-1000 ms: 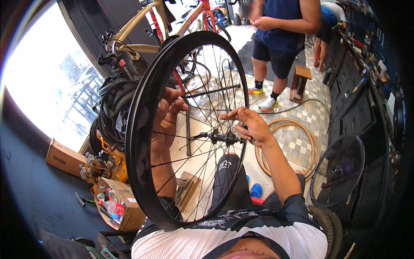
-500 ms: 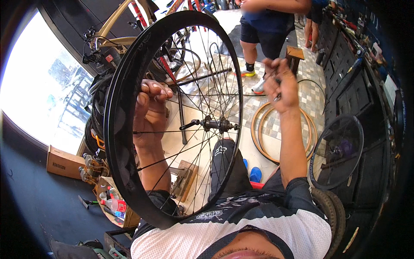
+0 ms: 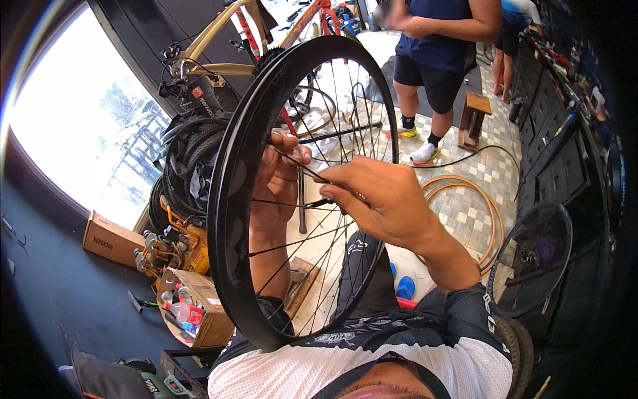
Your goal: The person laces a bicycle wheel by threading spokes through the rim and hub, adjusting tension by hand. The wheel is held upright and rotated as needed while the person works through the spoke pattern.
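A black bicycle wheel (image 3: 234, 199) is held upright in front of the chest, its deep rim toward the window side. The left hand (image 3: 279, 183) is curled around spokes (image 3: 292, 236) inside the rim, fingers closed on them. The right hand (image 3: 382, 203) is pinched shut on a spoke near the hub. An open cardboard box (image 3: 199, 312) on the floor below holds cans and bottles. Tiled floor (image 3: 465, 199) lies open to the right, where a tan tyre (image 3: 488, 219) lies.
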{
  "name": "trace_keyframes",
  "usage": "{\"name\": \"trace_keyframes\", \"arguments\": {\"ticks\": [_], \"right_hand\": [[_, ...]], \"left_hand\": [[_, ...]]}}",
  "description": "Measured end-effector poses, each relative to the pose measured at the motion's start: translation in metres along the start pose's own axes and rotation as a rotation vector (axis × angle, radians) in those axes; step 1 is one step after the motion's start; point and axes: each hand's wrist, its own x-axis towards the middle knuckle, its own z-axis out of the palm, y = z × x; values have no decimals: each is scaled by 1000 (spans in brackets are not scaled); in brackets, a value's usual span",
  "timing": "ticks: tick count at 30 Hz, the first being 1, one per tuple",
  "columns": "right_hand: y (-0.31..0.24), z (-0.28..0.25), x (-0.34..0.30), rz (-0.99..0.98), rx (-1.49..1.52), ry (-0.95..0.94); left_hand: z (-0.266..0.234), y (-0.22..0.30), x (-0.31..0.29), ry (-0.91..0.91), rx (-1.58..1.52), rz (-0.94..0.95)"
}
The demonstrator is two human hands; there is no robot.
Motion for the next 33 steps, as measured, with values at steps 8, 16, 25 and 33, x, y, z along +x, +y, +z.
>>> {"name": "trace_keyframes", "arguments": {"ticks": [8,16,25,33], "right_hand": [[10,24,0,-27,-45,47],[9,26,1,-29,-94,56],[15,28,-1,-30,115,62],[1,23,4,204,248,58]], "left_hand": [[-6,-1,-2,-21,-17,29],[-5,-3,-1,-6,-8,12],[-5,-1,2,19,36,-5],[2,-1,2,28,70,-3]]}}
